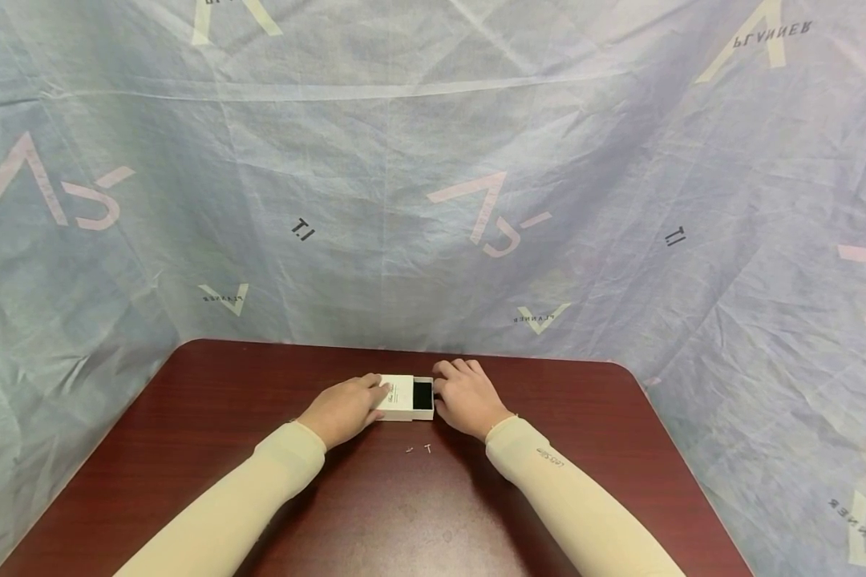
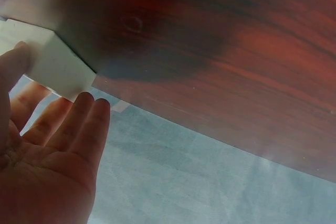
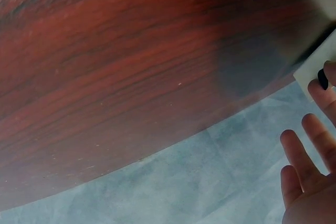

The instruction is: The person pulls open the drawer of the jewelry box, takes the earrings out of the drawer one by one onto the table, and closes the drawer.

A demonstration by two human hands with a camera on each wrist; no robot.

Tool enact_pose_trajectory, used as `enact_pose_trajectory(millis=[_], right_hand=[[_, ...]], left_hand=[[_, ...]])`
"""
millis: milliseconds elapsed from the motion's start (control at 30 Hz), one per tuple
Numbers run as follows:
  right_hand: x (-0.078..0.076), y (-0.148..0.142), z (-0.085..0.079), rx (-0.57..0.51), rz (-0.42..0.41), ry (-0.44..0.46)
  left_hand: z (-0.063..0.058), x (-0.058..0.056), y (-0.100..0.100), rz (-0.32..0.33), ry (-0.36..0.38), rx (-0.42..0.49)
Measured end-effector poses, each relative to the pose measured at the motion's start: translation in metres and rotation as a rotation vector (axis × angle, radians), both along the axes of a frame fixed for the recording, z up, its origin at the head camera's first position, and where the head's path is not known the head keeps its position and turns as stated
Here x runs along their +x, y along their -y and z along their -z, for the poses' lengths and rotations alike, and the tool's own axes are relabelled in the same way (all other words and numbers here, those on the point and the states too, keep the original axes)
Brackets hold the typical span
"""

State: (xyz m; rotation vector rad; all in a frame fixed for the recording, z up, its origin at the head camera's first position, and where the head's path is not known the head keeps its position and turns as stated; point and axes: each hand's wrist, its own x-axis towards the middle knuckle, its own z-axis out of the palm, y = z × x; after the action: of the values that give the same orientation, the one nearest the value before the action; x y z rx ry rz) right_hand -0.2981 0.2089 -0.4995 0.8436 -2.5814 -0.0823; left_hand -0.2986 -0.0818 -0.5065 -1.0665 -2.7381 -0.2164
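Observation:
A small white drawer-style gift box [image 1: 397, 397] with dark lettering on its lid lies on the table, its drawer [image 1: 423, 398] pulled partly out to the right. Black lining shows inside the drawer. My left hand [image 1: 342, 407] grips the box's outer sleeve [image 2: 63, 66] from the left, thumb on the near side and fingers on the top and far side. At the drawer's end, my right hand [image 1: 469, 394] pinches a black pull tab [image 3: 323, 79] between thumb and index finger; its other fingers extend loosely. Two tiny silvery pieces [image 1: 427, 448] lie just in front of the box, too small to identify.
The dark red wood-grain table [image 1: 375, 513] has rounded far corners. A grey-blue printed cloth [image 1: 375, 200] hangs behind it and along both sides, close to the table's edges.

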Motion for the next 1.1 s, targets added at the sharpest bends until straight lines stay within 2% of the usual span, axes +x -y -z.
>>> enact_pose_trajectory(millis=[133,200,233,467,1100], right_hand=[[0.0,0.0,0.0,0.005,0.007,0.015],[0.0,0.001,0.001,0.002,0.008,0.025],[0.0,0.001,0.001,0.0,0.007,0.028],[-0.001,0.003,0.002,-0.014,0.002,0.038],[-0.003,0.006,0.003,-0.058,-0.006,0.084]], left_hand=[[-0.001,0.0,0.0,0.006,0.008,0.004],[-0.002,0.0,-0.001,-0.007,0.009,-0.017],[-0.01,0.004,-0.003,-0.02,0.036,-0.027],[-0.013,0.005,-0.006,-0.054,0.052,-0.073],[-0.01,0.003,-0.005,-0.055,0.051,-0.071]])
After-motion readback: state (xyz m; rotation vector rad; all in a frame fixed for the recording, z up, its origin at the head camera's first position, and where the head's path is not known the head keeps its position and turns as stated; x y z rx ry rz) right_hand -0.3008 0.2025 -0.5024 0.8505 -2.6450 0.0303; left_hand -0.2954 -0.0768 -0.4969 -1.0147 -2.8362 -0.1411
